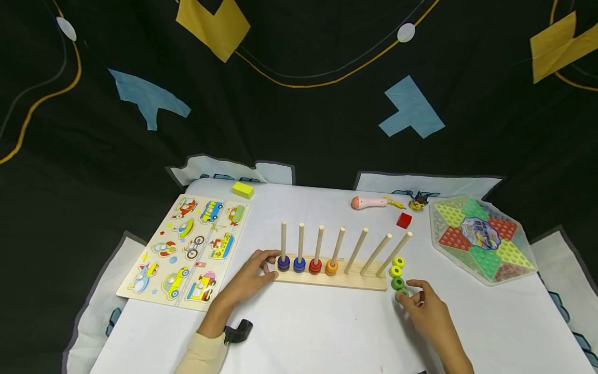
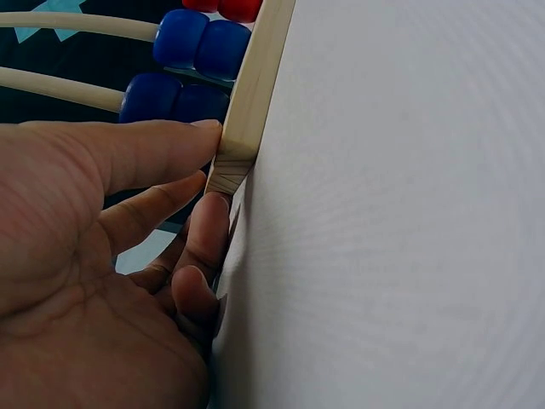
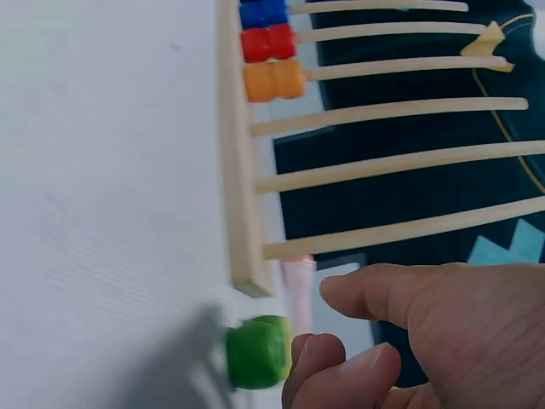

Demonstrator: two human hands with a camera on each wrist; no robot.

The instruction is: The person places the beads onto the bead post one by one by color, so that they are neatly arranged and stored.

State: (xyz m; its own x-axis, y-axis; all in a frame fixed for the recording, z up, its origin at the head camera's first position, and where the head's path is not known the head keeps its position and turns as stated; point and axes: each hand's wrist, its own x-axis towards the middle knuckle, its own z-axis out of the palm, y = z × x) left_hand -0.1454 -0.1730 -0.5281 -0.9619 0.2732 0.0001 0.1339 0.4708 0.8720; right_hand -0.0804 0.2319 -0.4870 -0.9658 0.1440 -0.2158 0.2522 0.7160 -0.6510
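The white surface (image 1: pixel 327 330) carries a wooden peg stacker (image 1: pixel 322 279) before me. My left hand (image 1: pixel 249 278) grips its left end; my right hand (image 1: pixel 427 311), fingers parted, holds nothing beside the green beads (image 1: pixel 397 283), near the stacker's right end.

In the head view, the left forearm (image 1: pixel 216 318) enters from 7 o'clock, with a beige sleeve (image 1: pixel 202 354) pushed behind the bare wrist. The left hand (image 1: pixel 252 272) reaches toward 2 o'clock; its fingers are bent and, together with the thumb, they grip. The right forearm (image 1: pixel 449 345) comes from between 4 and 5 o'clock. The right hand (image 1: pixel 424 309) points to 10 o'clock, with its thumb and forefinger apart, a gap between them.
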